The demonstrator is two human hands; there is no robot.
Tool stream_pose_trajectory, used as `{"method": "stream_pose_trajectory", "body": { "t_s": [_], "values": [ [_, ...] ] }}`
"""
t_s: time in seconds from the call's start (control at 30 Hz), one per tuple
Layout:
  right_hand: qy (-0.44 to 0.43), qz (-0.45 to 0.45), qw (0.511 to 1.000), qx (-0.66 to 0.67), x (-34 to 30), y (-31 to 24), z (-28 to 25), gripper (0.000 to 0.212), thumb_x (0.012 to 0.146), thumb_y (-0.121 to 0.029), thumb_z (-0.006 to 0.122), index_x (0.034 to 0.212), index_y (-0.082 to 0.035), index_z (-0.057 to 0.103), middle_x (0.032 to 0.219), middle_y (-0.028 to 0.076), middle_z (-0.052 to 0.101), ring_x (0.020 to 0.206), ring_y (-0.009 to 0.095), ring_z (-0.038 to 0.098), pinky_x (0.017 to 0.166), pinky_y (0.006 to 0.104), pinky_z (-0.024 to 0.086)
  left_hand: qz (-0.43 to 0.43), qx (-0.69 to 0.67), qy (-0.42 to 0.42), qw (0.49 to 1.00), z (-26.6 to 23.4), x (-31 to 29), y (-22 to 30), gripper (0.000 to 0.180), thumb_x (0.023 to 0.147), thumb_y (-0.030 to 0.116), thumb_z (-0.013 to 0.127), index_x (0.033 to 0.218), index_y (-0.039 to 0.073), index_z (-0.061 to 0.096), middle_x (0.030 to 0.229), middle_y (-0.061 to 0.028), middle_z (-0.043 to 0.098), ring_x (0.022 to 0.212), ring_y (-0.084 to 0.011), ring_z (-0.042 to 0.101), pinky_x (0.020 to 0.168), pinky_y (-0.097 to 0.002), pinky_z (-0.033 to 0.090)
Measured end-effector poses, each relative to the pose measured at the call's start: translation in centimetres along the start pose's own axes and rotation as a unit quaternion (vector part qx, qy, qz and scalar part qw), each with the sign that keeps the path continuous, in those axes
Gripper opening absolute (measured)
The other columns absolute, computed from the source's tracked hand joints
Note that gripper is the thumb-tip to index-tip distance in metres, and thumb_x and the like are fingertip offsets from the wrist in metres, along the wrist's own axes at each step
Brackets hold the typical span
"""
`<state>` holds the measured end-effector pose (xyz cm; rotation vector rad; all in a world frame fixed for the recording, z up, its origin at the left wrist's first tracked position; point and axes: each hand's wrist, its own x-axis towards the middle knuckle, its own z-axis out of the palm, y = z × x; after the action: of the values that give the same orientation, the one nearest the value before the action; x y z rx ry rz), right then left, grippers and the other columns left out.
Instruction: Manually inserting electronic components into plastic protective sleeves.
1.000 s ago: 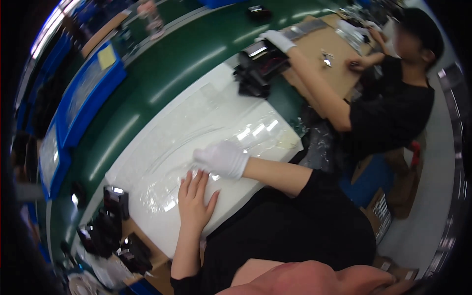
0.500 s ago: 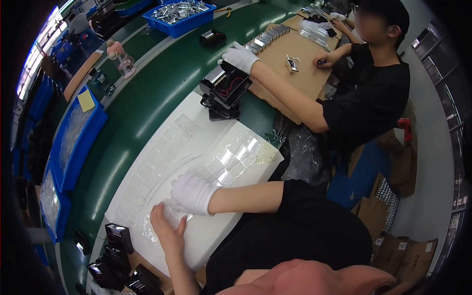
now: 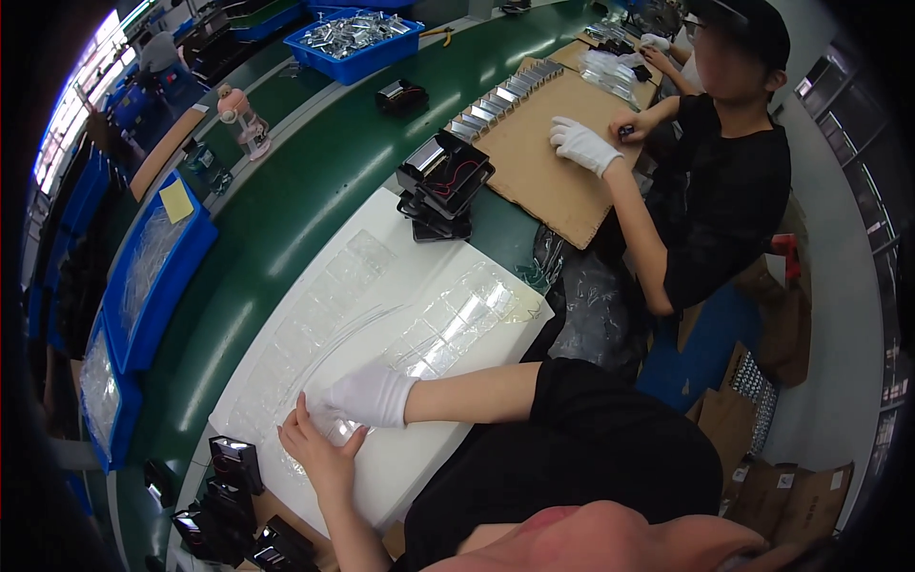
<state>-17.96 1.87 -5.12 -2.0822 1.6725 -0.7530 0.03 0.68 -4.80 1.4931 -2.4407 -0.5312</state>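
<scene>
On the green counter [image 3: 305, 200], clear film [image 3: 341, 432] beside the splayed left hand [image 3: 322, 456] could skew — if the right hand [image 3: 370, 396], grip hidden, tugs.

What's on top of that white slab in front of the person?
Rows of clear, squarish pieces and thin curved strands lie on the white slab. Whatever is directly beneath the gloved right hand and bare left hand is covered, so I can't tell.

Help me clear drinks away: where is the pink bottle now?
In the head view, the pink bottle stands upper left, across the green table, between a bluish bottle and the blue tray of metal parts.
</scene>
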Motion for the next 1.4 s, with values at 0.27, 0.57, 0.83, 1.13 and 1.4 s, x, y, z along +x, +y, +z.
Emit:
{"method": "stream_pose_trajectory", "body": {
  "t_s": [0.27, 0.57, 0.83, 1.13, 1.4],
  "values": [
    [-0.143, 0.026, 0.989, 0.017, 0.4, -2.0, -4.1, 0.017, 0.087, -0.018, 0.060, 0.091, -0.007, 0.071, 0.084, 0.016, 0.071, 0.069, 0.035, 0.069, 0.062, 0.0438, 0.055, 0.033, -0.127, -0.010, 0.991, -0.9, -0.9, -2.1, 0.108, 0.062, 0.025, 0.090, 0.152, 0.003, 0.035, 0.141, -0.0216, 0.043, 0.132, -0.0388, 0.039, 0.117, -0.0500, 0.026],
    [-0.182, -0.009, 0.983, 0.012, 2.9, -3.6, 2.5, 0.015, 0.080, -0.007, 0.067, 0.093, 0.000, 0.070, 0.092, 0.020, 0.069, 0.073, 0.037, 0.067, 0.068, 0.0433, 0.056, -0.055, -0.090, 0.112, 0.988, 0.0, -3.4, -4.4, 0.115, 0.057, 0.016, 0.094, 0.152, -0.002, 0.032, 0.152, -0.0235, 0.037, 0.138, -0.0408, 0.039, 0.118, -0.0477, 0.030],
    [-0.163, -0.158, 0.943, 0.242, 0.1, -3.6, 2.6, 0.018, 0.091, -0.012, 0.063, 0.107, -0.010, 0.071, 0.097, 0.007, 0.073, 0.080, 0.028, 0.068, 0.075, 0.0368, 0.054, -0.038, -0.076, 0.124, 0.989, -2.1, -5.5, -6.3, 0.105, 0.059, 0.027, 0.093, 0.149, 0.008, 0.041, 0.149, -0.0105, 0.044, 0.138, -0.0360, 0.040, 0.121, -0.0480, 0.027],
    [-0.159, -0.127, 0.958, 0.200, -0.3, -2.6, 2.1, 0.021, 0.094, -0.027, 0.064, 0.106, -0.011, 0.071, 0.084, 0.004, 0.072, 0.070, 0.026, 0.067, 0.069, 0.0355, 0.055, 0.170, -0.005, 0.168, 0.971, -1.8, -6.6, -6.1, 0.044, 0.074, 0.013, 0.078, 0.116, 0.015, 0.067, 0.118, 0.0028, 0.065, 0.116, -0.0201, 0.060, 0.121, -0.0426, 0.031],
    [-0.175, -0.249, 0.940, -0.152, -2.2, -0.6, -2.4, 0.036, 0.088, -0.044, 0.069, 0.085, -0.009, 0.064, 0.072, 0.006, 0.063, 0.068, 0.026, 0.065, 0.068, 0.0360, 0.054, 0.197, 0.092, 0.146, 0.965, -2.6, -7.9, -6.3, 0.021, 0.079, 0.010, 0.070, 0.100, 0.013, 0.068, 0.100, 0.0027, 0.067, 0.091, -0.0144, 0.062, 0.095, -0.0343, 0.047]
  ]
}}
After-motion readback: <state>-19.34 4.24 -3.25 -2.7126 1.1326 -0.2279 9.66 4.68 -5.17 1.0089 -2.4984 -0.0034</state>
